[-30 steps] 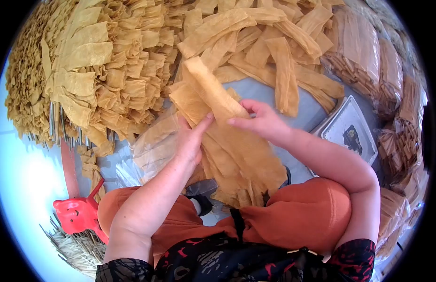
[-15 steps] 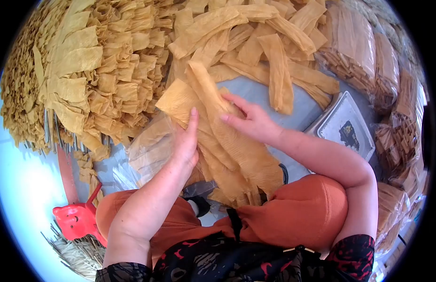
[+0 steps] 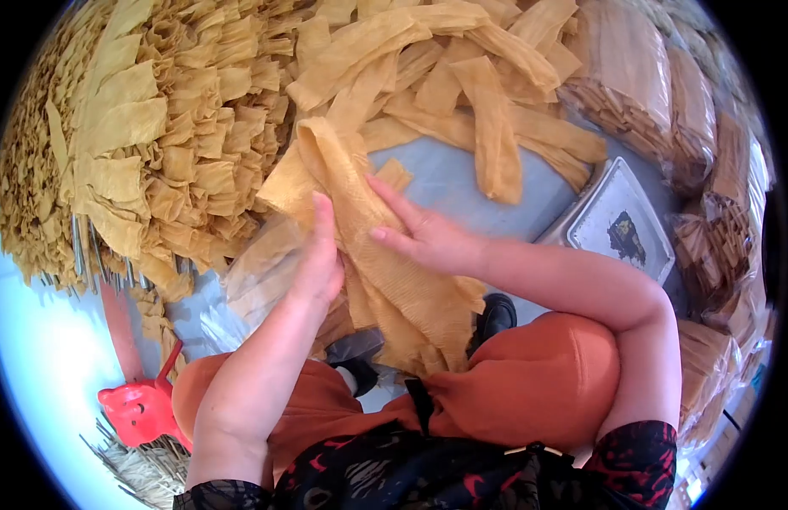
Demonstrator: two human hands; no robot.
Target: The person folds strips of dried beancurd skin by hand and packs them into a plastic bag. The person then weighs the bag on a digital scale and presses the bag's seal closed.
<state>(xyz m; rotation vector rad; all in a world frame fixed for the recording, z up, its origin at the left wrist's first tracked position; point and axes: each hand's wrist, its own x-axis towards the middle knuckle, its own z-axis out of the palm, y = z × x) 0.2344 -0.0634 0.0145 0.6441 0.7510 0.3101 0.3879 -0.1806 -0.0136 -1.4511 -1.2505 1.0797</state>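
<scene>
Between my knees hangs a bundle of long, wrinkled yellow tofu skin sheets (image 3: 411, 289), its upper end folded over and its lower end ragged. My left hand (image 3: 320, 255) supports the bundle from the left, thumb up along its near face and fingers hidden behind. From the right, my right hand (image 3: 428, 236) grips its edge, thumb on the front and fingers along the side. Beyond the hands, a loose heap of similar tofu skin strips (image 3: 496, 127) lies on a pale grey-blue surface (image 3: 436, 170).
Tall stacked tofu skin on rods (image 3: 181, 127) stands at the left. A grey-white metal scale (image 3: 623, 223) is at the right, beside plastic-bagged packs (image 3: 619, 76). A clear bag (image 3: 262, 263) lies left of my hands. A red plastic stool (image 3: 139, 410) is at lower left.
Both hands and the bundle have shifted slightly left in view. The right-hand sheet now lies more over the others, and a black shoe shows beside the bundle's lower right edge.
</scene>
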